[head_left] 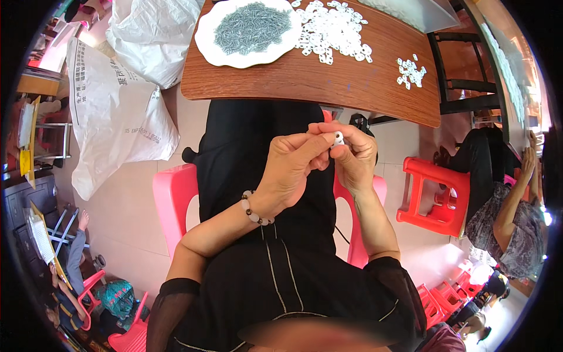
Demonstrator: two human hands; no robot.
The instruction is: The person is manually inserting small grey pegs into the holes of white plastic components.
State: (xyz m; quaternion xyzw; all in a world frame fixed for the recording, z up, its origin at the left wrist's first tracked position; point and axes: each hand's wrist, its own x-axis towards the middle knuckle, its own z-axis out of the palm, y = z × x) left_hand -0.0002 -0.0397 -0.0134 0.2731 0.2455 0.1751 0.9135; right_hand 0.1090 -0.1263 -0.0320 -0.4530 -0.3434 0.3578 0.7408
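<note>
My left hand (291,167) and my right hand (356,159) meet in front of my lap, just off the table's near edge. Both are closed, thumbs and fingertips pinching a small white plastic clip (338,139) between them. A dark round hole shows in its top end; fingers cover the rest. Beyond them on the brown table (264,82), a white scalloped plate (205,40) carries a heap of small grey metal nails (252,29). To its right lies a large loose pile of white plastic clips (334,29), and a smaller group of clips (410,73) sits farther right.
White woven sacks (120,111) stand on the floor at left. A red plastic stool (434,196) and a seated person (507,223) are at right. I sit on a pink chair (176,188). Other people and chairs show at the lower left and lower right.
</note>
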